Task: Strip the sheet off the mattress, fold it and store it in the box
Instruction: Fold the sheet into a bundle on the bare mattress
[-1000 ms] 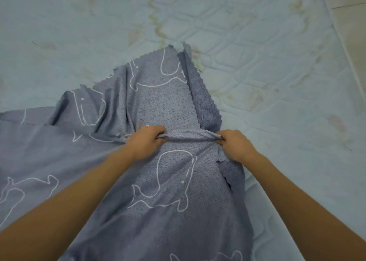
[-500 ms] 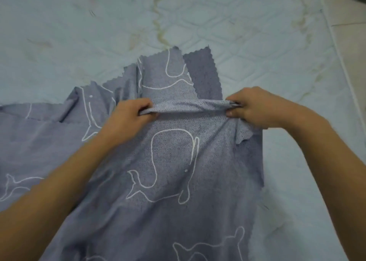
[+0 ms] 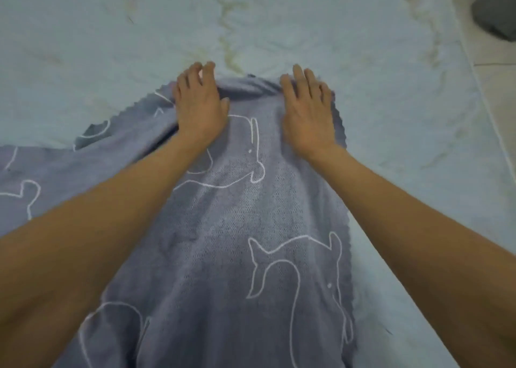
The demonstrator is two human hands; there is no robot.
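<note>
The grey-blue sheet (image 3: 237, 242) with white whale outlines lies on the pale blue, stained mattress (image 3: 391, 102). It runs as a long folded strip from the near edge to mid-frame, and more of it spreads off to the left. My left hand (image 3: 199, 102) and my right hand (image 3: 308, 110) rest palm down on the strip's far folded edge, fingers stretched forward and apart. Their fingertips reach the fold's rim. Neither hand pinches the cloth as far as I can see. No box is clearly in view.
The mattress's right edge runs diagonally at the right, with light floor tiles (image 3: 497, 88) beyond it. A dark grey object (image 3: 497, 13) sits on the floor at the top right corner; what it is cannot be told. Bare mattress lies beyond and to the right of the sheet.
Both hands carried the pinched fold of sheet forward over the far end, covering it. Their fingers have gone from pinching the cloth to lying flat on it.
</note>
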